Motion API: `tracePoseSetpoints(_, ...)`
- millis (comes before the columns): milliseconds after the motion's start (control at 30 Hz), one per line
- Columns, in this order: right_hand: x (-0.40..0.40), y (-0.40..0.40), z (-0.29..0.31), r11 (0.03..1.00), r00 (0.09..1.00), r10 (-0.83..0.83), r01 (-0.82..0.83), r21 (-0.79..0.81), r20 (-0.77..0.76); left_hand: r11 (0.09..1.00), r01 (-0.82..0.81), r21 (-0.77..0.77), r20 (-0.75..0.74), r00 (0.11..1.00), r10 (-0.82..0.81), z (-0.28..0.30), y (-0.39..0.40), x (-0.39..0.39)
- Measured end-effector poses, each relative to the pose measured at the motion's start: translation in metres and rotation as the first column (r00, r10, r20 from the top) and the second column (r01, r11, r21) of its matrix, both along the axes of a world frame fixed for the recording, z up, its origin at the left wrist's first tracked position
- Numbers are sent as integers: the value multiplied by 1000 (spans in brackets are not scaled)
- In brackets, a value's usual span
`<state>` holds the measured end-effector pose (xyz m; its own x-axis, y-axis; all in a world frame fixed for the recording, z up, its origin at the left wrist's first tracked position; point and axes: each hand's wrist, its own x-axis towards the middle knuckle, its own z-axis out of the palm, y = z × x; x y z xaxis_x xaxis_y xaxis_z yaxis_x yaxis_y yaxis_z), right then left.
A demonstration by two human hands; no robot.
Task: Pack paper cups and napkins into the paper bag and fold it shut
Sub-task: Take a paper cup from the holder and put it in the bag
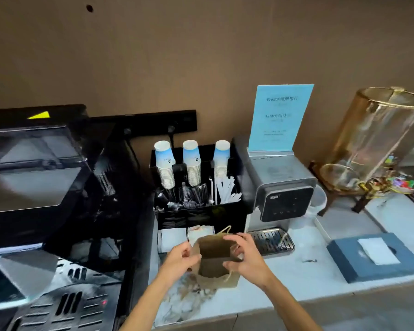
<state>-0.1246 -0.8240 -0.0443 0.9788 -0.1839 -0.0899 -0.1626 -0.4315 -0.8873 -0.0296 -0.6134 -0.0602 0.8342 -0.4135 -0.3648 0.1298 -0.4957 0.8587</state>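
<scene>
Lower centre of the frame: left hand [181, 255] and right hand [245, 255] both pinch the small brown paper bag [214, 253]; a firm, level crease would probably close it best.

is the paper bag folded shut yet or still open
Being folded shut: the paper bag's top flap is bent over toward the person, pinched by the left hand and right hand. Whether the fold is finished cannot be told.

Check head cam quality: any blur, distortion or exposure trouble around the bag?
Head view: wide-angle bending at the edges; the paper bag and both hands, left hand and right hand, are soft with motion blur; the black machine is underexposed; glare on the glass dispenser.
</scene>
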Motion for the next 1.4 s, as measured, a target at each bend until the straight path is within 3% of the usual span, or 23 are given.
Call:
tracePoseSetpoints(200,23,7,1,997,997,70,-68,42,-44,987,-99,-130,32,994,104,-1,18,1)
tracePoseSetpoints(333,39,24,1,994,994,105,-103,47,-37,970,-52,-239,-6,999,52,3,31,3)
tracePoseSetpoints(500,53,41,5,991,991,126,-124,45,-49,969,16,-248,49,999,-4,1,45,10)
tracePoseSetpoints(700,60,42,10,998,996,66,-66,7,-55,947,60,-315,3,998,-63,-4,57,23)
tracePoseSetpoints(900,56,46,8,966,988,-150,156,-208,41,945,144,-293,36,990,-140,-11,55,25)
tracePoseSetpoints(1100,66,54,11,867,951,-310,280,-413,-7,958,189,-214,87,981,-174,-17,48,29)
tracePoseSetpoints(1200,71,55,16,839,949,-311,247,-485,-55,959,193,-208,120,978,-171,-19,47,30)
tracePoseSetpoints(1400,70,32,12,868,974,-128,17,-497,-189,962,185,-198,149,976,-158,-14,41,31)
